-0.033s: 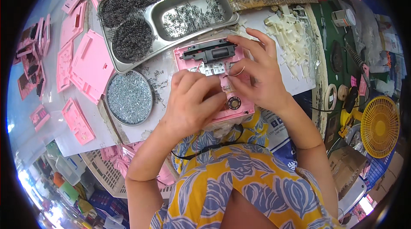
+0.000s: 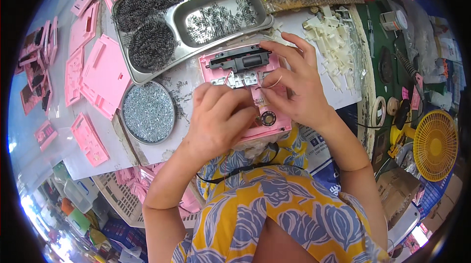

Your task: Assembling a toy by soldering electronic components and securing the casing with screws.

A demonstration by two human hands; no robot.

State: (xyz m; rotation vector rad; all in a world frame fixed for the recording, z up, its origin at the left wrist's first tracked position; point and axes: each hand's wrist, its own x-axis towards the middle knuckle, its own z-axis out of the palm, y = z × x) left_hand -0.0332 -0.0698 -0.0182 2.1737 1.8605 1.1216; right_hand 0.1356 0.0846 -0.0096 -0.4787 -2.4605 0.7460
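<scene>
A pink plastic housing (image 2: 280, 124) lies in front of me, close to my body. Fixed in its far part is a black plastic unit (image 2: 240, 60), with a silvery metal plate (image 2: 238, 80) just nearer. A round, dark-rimmed part (image 2: 268, 118) sits near its front. My right hand (image 2: 300, 86) bends over the right side, thumb and a finger pinched on a thin wire (image 2: 277, 77) that loops beside them; its other fingers are raised. Over the left side, my left hand (image 2: 216, 118) is closed with curled fingers; what its fingertips hold is hidden.
A metal tray (image 2: 184, 10) of small dark springs stands beyond the housing. To its left are a round dish (image 2: 148, 112) of small silvery pieces and pink panels (image 2: 103, 76). White plastic parts (image 2: 336, 49) lie to the right, with a yellow fan (image 2: 435, 145) farther right.
My left hand has shifted slightly left, uncovering a little more around the metal plate. My right hand stays almost where it was.
</scene>
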